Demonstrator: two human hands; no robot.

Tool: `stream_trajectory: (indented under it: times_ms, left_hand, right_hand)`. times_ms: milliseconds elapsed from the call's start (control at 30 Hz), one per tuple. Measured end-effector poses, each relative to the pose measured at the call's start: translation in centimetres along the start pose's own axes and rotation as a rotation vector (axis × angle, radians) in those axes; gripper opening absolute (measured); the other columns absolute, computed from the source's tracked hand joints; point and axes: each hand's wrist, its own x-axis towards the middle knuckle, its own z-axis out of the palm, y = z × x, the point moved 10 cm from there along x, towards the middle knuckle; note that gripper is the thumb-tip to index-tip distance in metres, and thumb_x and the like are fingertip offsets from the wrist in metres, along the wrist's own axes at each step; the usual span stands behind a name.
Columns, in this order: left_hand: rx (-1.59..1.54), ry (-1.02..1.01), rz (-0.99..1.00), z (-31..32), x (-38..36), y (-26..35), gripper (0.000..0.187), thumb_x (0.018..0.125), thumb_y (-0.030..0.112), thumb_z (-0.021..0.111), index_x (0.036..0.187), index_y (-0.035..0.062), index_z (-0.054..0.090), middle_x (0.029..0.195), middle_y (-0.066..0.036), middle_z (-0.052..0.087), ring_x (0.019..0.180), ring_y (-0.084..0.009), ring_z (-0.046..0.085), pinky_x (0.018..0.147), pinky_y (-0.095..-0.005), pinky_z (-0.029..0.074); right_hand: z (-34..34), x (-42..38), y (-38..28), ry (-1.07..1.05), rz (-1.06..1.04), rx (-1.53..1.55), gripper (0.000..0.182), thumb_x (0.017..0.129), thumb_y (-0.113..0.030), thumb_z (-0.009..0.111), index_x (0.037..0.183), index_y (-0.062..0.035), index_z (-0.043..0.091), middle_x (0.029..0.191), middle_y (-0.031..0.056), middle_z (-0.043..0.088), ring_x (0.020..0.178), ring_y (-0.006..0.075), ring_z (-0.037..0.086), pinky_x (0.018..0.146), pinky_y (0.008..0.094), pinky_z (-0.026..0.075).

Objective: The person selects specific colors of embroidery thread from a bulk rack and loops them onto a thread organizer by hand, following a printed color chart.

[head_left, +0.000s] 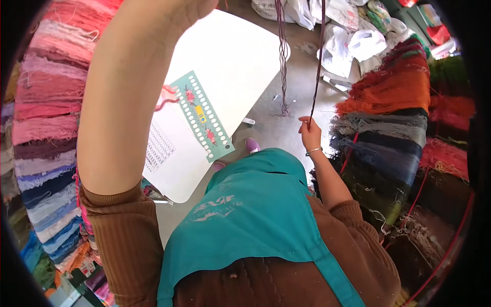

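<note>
Low at the centre right, my right hand (pixel 310 135) is closed, its fingers pinching the lower end of a dark purple strand of thread (pixel 318 66). That strand runs taut up past the top edge of the view. Beside it hangs a looser bundle of purple threads (pixel 283 56), its frayed ends dangling above the floor. My left arm is raised high on the left; only the heel of my left hand (pixel 197 9) shows at the top edge, and its fingers are out of view. Where the threads are held at the top cannot be seen.
Racks of colored thread hanks (pixel 48 102) stand close on my left, with more hanks (pixel 391 123) on my right. A white table (pixel 235 56) bears a green card with holes (pixel 204 120) and a printed sheet (pixel 166 148). White plastic bags (pixel 353 43) lie on the floor behind.
</note>
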Motion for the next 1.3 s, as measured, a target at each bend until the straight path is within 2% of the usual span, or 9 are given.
stream_trajectory:
  times_ms: [300,400,500,700,767,967,1100,1200,1300]
  left_hand:
    - [0.204,-0.093,0.062,5.0,1.0,2.1,0.023,0.096,0.019,0.060,0.091,-0.0025,0.068,0.059,0.005,0.048,0.046,-0.0038,0.039,0.042,-0.0221,0.030]
    - [0.498,-0.232,0.280,7.3,0.4,2.1,0.022,0.090,0.016,0.060,0.088,-0.0038,0.070,0.067,-0.012,0.064,0.059,-0.0223,0.061,0.057,-0.0358,0.048]
    - [0.855,-0.433,0.259,10.5,-0.8,-0.6,0.022,0.088,0.019,0.061,0.086,-0.0007,0.070,0.078,-0.021,0.068,0.077,-0.0374,0.068,0.070,-0.0465,0.054]
    - [0.997,-0.436,0.319,12.8,-2.9,-6.0,0.018,0.086,0.017,0.060,0.093,0.0027,0.070,0.084,-0.019,0.070,0.078,-0.0354,0.069,0.069,-0.0419,0.055]
    - [0.800,-0.434,0.328,12.3,-3.2,-5.7,0.021,0.091,0.018,0.062,0.095,-0.0020,0.067,0.071,-0.004,0.063,0.065,-0.0133,0.056,0.064,-0.0287,0.046]
    - [0.402,-0.340,0.121,7.2,-3.8,-7.9,0.022,0.091,0.019,0.061,0.101,-0.0009,0.065,0.070,-0.001,0.059,0.062,-0.0123,0.055,0.058,-0.0295,0.045]
    - [0.306,-0.306,-0.119,4.8,-6.3,-10.4,0.021,0.096,0.018,0.058,0.107,0.0019,0.066,0.073,0.000,0.059,0.056,-0.0040,0.049,0.048,-0.0213,0.039]
    - [0.138,-0.252,-0.201,3.6,-8.3,-11.7,0.020,0.097,0.015,0.057,0.109,0.0016,0.066,0.074,0.000,0.060,0.055,-0.0032,0.048,0.047,-0.0202,0.037]
    - [-0.095,-0.137,-0.388,1.6,-11.0,-13.4,0.022,0.098,0.015,0.056,0.112,0.0010,0.065,0.076,-0.001,0.060,0.054,-0.0026,0.047,0.046,-0.0188,0.036]
  right_hand:
    - [-3.0,-2.4,10.5,-0.041,0.169,-0.496,0.031,0.087,-0.016,0.064,0.117,-0.0081,0.062,0.092,0.0130,0.072,0.082,0.0248,0.071,0.074,0.0344,0.055]
    - [-4.2,0.4,10.2,0.049,0.052,-0.233,0.046,0.081,-0.020,0.073,0.124,-0.0075,0.060,0.109,0.0133,0.069,0.097,0.0265,0.067,0.087,0.0371,0.053]
    - [-7.0,4.4,-0.1,0.158,-0.055,0.158,0.042,0.086,-0.010,0.073,0.126,-0.0033,0.061,0.117,0.0082,0.067,0.109,0.0173,0.063,0.094,0.0317,0.050]
    - [-7.5,3.1,-29.0,-0.004,-0.501,0.564,0.041,0.088,-0.008,0.070,0.128,-0.0034,0.060,0.123,0.0075,0.064,0.113,0.0154,0.059,0.092,0.0309,0.050]
    - [-6.8,2.8,-30.7,-0.083,-0.561,0.585,0.036,0.089,-0.008,0.070,0.123,-0.0031,0.063,0.119,0.0070,0.066,0.110,0.0147,0.061,0.090,0.0300,0.050]
    - [-3.7,3.5,-30.2,-0.089,-0.568,0.297,0.010,0.088,-0.006,0.069,0.096,-0.0010,0.071,0.102,0.0054,0.071,0.097,0.0144,0.064,0.084,0.0288,0.050]
    - [-0.6,2.8,-32.2,-0.356,-0.582,0.270,0.103,0.071,-0.020,0.086,0.154,-0.0073,0.026,0.147,0.0129,0.044,0.137,0.0236,0.040,0.114,0.0436,0.031]
    - [2.1,1.5,-35.4,-0.528,-0.583,0.663,0.108,0.071,-0.012,0.085,0.156,-0.0073,0.020,0.143,0.0150,0.046,0.138,0.0247,0.040,0.116,0.0434,0.029]
    - [6.6,0.2,-36.5,-0.729,-0.374,0.753,0.107,0.072,0.001,0.080,0.158,-0.0090,0.015,0.117,0.0059,0.056,0.097,0.0113,0.055,0.087,0.0275,0.047]
